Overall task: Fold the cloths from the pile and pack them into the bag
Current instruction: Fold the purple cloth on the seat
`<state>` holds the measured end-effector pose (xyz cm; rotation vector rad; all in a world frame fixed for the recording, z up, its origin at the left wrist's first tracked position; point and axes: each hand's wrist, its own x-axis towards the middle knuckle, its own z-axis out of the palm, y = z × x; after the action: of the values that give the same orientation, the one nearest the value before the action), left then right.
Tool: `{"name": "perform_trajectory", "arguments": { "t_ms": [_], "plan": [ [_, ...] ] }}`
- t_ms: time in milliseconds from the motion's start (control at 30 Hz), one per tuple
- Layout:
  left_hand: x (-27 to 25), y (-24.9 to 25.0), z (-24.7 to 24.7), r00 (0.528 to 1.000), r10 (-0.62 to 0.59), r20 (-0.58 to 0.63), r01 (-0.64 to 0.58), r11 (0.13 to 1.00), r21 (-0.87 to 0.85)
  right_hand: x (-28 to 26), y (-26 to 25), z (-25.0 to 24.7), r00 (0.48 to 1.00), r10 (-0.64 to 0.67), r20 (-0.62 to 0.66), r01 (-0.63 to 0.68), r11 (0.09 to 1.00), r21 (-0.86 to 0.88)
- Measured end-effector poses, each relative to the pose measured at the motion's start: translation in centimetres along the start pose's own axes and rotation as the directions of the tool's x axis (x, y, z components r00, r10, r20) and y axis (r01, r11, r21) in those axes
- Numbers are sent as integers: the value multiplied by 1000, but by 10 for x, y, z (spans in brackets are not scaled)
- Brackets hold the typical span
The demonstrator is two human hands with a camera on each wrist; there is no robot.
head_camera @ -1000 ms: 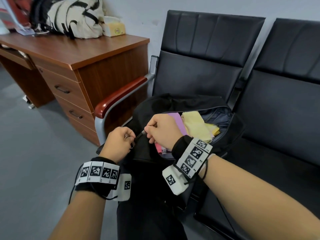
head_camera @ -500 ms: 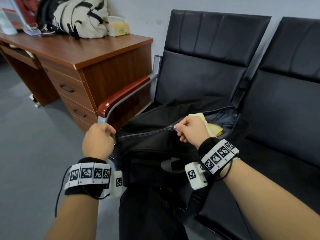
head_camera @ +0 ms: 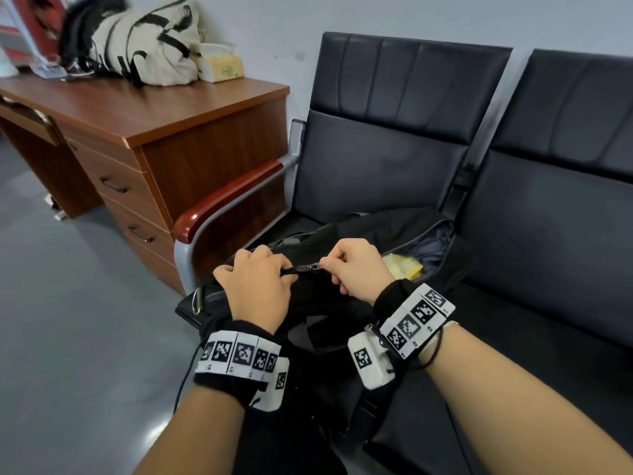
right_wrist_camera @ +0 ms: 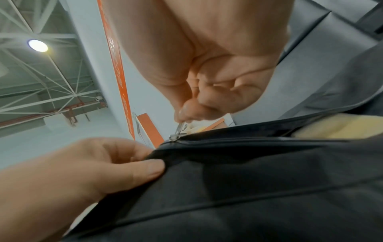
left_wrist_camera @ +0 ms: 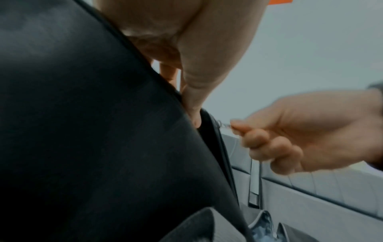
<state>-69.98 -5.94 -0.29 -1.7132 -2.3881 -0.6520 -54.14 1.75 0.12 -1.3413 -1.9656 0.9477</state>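
A black bag [head_camera: 376, 224] lies on the left chair seat, its zipper shut along the left part and open at the right. Yellow folded cloth [head_camera: 402, 269] shows in the open end. My right hand [head_camera: 346, 269] pinches the metal zipper pull [head_camera: 310, 267] between thumb and forefinger. My left hand [head_camera: 260, 279] grips the bag's fabric just left of the slider. In the right wrist view the zipper pull [right_wrist_camera: 179, 129] sits at the end of the shut seam, with the left hand's thumb [right_wrist_camera: 145, 168] on the black bag [right_wrist_camera: 248, 188] and yellow cloth [right_wrist_camera: 342, 127] behind.
A red-topped metal armrest [head_camera: 233, 197] stands left of the bag. Beyond it is a wooden desk [head_camera: 154, 108] with drawers, holding a cream tote bag [head_camera: 144, 39] and a tissue box [head_camera: 221, 65]. A second black chair [head_camera: 565, 234] adjoins on the right. Grey floor [head_camera: 68, 320] lies left.
The right hand has drawn the zipper rightward, hiding the purple cloth. The left hand has come from the bag's left end to grip right beside the slider.
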Motion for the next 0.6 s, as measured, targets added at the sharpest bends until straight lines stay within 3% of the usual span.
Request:
{"name": "perform_trajectory", "arguments": {
  "t_ms": [133,233,367,533,600],
  "plan": [
    [3,-17,-3,991,-74,-108,64,994,-94,10,35,-37,989,60,-138,-59,998,8],
    [11,-29,-5,979,-146,-139,136,987,-82,14,79,-84,931,184,-315,-173,983,63],
    [11,1,5,979,-169,-116,175,984,40,8,115,-104,908,229,-351,-204,973,107],
    [-1,72,32,992,125,-20,-123,987,101,10,123,-97,923,183,-338,-137,979,153],
    [-1,104,43,985,163,55,-168,980,103,8,121,-96,938,162,-306,-125,983,137]
  ]
}}
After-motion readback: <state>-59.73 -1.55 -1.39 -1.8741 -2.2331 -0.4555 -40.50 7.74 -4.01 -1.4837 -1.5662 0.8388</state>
